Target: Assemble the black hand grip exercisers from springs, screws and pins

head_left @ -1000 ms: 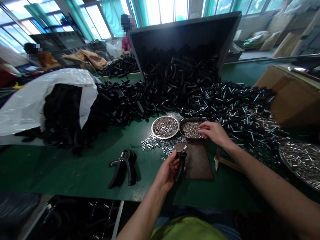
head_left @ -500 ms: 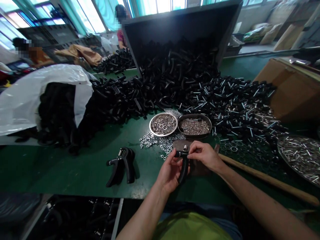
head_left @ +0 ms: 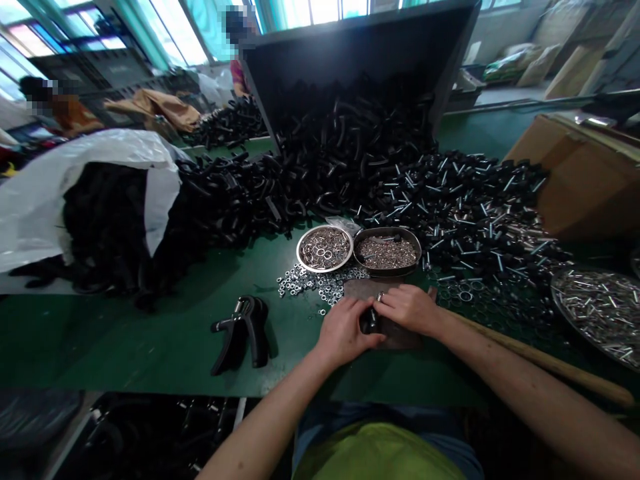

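Observation:
Low over a flat metal plate [head_left: 406, 341], both my hands are closed around a black hand-grip handle [head_left: 369, 321], most of which they cover. My left hand [head_left: 345, 333] wraps it from the left, thumb toward me. From the right, the fingers of my right hand [head_left: 407, 308] press at the handle's top end, beside a small metal spring [head_left: 381, 296]. To the left lies an assembled hand gripper [head_left: 243, 333] with two black handles and a spring. A wooden-handled tool [head_left: 540, 360] rests under my right forearm.
Beyond my hands stand a round bowl [head_left: 325, 249] and an oval tin [head_left: 387, 252] of small metal parts, with loose nuts [head_left: 320, 283] in front. Black handles [head_left: 330, 167] heap behind, spilling from a tilted bin [head_left: 360, 53]. A cardboard box [head_left: 575, 173] stands right. Two people are farther back.
The handle has gone down from in front of me onto the metal plate. My left hand has turned over it, palm down, and my right hand has closed in beside it.

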Available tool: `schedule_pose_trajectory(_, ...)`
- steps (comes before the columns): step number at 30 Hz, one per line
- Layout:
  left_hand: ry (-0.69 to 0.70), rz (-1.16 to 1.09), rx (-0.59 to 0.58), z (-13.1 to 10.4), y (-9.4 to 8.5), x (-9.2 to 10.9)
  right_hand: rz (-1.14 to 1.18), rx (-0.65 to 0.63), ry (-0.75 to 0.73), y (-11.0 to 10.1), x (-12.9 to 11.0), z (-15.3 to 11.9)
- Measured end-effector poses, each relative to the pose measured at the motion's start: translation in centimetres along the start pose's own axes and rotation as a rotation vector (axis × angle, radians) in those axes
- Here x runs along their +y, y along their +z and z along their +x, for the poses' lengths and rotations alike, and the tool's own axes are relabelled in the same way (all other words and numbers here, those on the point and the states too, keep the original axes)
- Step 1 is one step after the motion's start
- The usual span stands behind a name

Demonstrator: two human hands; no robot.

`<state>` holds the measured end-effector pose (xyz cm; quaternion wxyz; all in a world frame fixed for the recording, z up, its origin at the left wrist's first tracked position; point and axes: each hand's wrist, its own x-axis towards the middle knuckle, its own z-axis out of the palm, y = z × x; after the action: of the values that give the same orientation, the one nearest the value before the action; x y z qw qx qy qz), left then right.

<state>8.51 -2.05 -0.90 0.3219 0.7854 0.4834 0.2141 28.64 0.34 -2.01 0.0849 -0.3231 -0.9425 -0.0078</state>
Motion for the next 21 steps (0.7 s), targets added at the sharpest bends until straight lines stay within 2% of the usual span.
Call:
schedule_pose_trajectory(3, 0.089, 0.219, -0.007, -0.7, 0.9, -0.4, -0.077, -0.002, 0.075, -0.8, -0.2, -2.0)
schedule_pose_trajectory(6, 0.051, 0.26, 0.015, -1.1, 1.3, -0.8, -0.111, 0.041, 0.379, -2.1, -0.4, -5.7)
schedule_pose_trajectory(8, 0.003, 0.275, 0.033, -1.1, 1.4, -0.8, -0.134, 0.024, 0.583, -2.4, -0.3, -8.7)
schedule_pose_trajectory(10, -0.024, 0.288, 0.036, -1.0, 1.3, -0.7, -0.163, -0.04, 0.695, -2.0, -0.1, -11.5)
schedule_pose_trajectory(13, -0.029, 0.305, 0.029, -0.8, 1.1, -0.4, -0.216, -0.102, 0.748, -0.9, 0.0, -13.7)
schedule_pose_trajectory(15, -0.028, 0.316, 0.029, -0.7, 1.0, -0.4, -0.256, -0.109, 0.777, -0.9, -0.1, -13.5)
schedule_pose_trajectory(18, -0.024, 0.329, 0.026, -0.7, 1.0, -0.4, -0.184, -0.064, 0.815, -3.1, -1.1, -11.1)
schedule_pose_trajectory(21, -0.026, 0.329, 0.022, -0.6, 1.0, -0.4, 0.162, 0.153, 0.769, -6.3, -3.0, -7.9)
